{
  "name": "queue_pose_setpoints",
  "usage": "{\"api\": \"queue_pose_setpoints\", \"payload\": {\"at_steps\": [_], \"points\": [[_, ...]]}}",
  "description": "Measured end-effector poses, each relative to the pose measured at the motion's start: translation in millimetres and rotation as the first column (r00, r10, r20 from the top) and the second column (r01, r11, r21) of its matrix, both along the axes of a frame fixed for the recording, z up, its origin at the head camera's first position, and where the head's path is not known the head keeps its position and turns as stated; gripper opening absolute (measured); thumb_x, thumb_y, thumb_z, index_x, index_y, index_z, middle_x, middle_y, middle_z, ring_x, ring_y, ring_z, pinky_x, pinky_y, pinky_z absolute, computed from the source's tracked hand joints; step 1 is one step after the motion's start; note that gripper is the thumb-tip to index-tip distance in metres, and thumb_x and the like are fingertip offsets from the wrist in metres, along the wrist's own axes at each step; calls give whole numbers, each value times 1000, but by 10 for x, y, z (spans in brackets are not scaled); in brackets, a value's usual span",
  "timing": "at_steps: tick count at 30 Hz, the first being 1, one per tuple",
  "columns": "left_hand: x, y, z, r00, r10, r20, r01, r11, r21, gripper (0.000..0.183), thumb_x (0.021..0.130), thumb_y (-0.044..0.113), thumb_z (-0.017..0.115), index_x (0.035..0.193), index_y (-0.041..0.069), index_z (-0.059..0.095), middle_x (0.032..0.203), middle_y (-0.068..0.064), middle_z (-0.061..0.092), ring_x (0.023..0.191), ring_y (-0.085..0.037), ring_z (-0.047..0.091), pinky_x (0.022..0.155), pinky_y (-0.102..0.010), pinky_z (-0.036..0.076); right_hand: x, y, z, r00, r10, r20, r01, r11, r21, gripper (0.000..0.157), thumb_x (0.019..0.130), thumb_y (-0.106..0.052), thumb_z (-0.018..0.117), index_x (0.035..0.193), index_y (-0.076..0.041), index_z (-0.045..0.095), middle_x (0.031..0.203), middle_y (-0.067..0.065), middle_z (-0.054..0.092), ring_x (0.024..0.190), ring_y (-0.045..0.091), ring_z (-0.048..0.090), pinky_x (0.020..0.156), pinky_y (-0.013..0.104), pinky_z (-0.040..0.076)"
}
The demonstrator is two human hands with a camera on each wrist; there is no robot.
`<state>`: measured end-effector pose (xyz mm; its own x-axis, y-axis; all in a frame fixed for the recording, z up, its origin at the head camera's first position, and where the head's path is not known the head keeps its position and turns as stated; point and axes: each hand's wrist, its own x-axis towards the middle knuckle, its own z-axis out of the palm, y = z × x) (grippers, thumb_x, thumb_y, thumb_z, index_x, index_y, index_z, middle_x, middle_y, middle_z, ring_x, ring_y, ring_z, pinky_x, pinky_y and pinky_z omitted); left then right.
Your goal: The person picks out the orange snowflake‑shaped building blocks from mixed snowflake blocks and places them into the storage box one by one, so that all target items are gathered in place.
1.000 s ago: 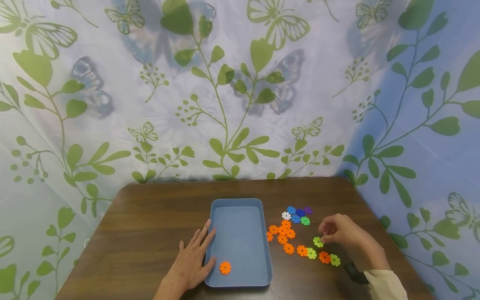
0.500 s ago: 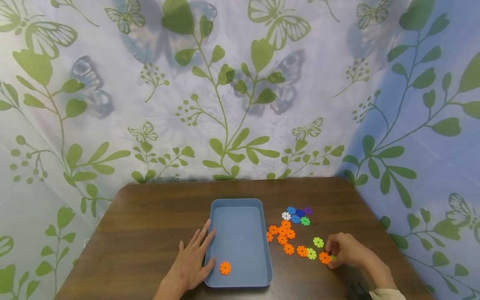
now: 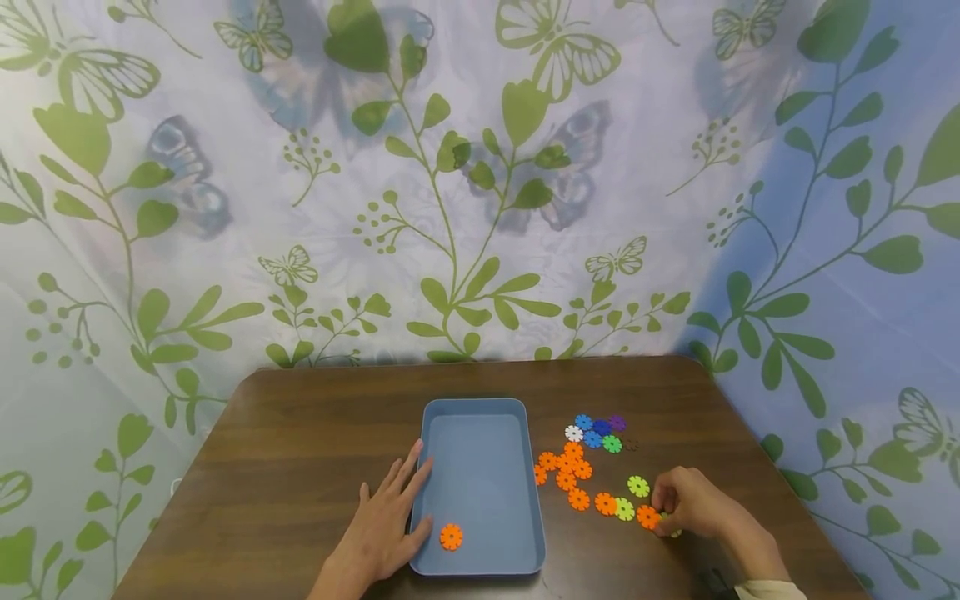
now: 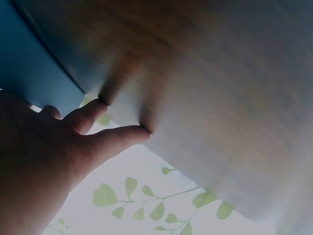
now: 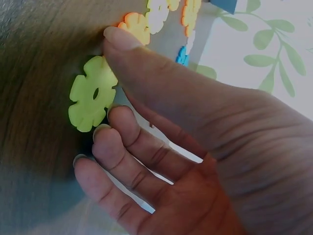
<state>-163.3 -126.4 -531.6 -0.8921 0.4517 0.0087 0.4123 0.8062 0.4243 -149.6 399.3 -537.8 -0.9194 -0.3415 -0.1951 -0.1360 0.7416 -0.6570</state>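
Note:
My left hand (image 3: 381, 521) rests spread at the left rim of a blue-grey tray (image 3: 480, 568), its fingertips over the edge. One orange notched plastic building disc (image 3: 451, 537) lies inside that tray. To the right, my right hand (image 3: 701, 504) is low over the table with bent fingers. Thumb and forefinger are at the right edge of another orange disc (image 3: 647, 517). A yellow-green disc (image 5: 93, 93) lies partly under the thumb in the right wrist view; the forefinger's tip is hidden, so I cannot tell whether they pinch a disc.
Several orange discs (image 3: 566, 462) cluster right of the tray. Behind them lie blue, white, purple and green discs (image 3: 612, 444), and a dark brown one (image 3: 632, 445). A yellow-green disc (image 3: 637, 486) lies near my right hand. A patterned cloth (image 3: 480, 208) hangs behind the wooden table (image 3: 315, 417).
My right hand has come down from beside the single yellow-green disc to the orange and yellow-green pair. That orange disc has slid slightly left. My left hand has stayed put.

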Motion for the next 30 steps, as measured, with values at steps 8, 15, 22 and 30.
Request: {"api": "queue_pose_setpoints", "payload": {"at_steps": [8, 15, 22, 30], "points": [[7, 4, -10, 1000, -1, -5, 1, 1000, 3, 75, 103, 37, 67, 170, 19, 38, 182, -1, 14, 158, -45, 35, 104, -92, 26, 71, -104, 154, 1000, 1, -24, -1, 1000, -2, 32, 77, -21, 99, 81, -12, 69, 74, -7, 61, 67, 8, 54, 58, 28, 49], [-5, 6, -11, 1000, -2, -8, 2, 1000, 3, 74, 103, 37, 66, 169, 18, 39, 182, -2, 14, 158, -45, 35, 104, -92, 27, 16, -49, -12, 993, 27, -115, -30, 999, -24, 32, 77, -24, 99, 77, -14, 68, 72, -10, 63, 64, 5, 55, 53, 27, 50], [-4, -5, 6, 1000, 0, -2, 0, 1000, 0, 74, 104, 38, 66, 169, 19, 39, 182, -2, 14, 158, -45, 35, 104, -92, 27, -100, 97, -314, 996, 28, -84, -30, 999, -13, 30, 78, -28, 99, 78, -17, 70, 72, -12, 65, 64, 4, 58, 54, 26, 50], [5, -3, 13, 1000, -11, 1, 11, 1000, 9, 73, 104, 38, 66, 169, 17, 39, 182, -3, 15, 158, -46, 34, 103, -93, 26, -178, 265, -544, 990, 43, -131, -50, 998, -49, 34, 76, -35, 99, 77, -22, 68, 72, -15, 64, 63, 2, 58, 52, 25, 49]]}}
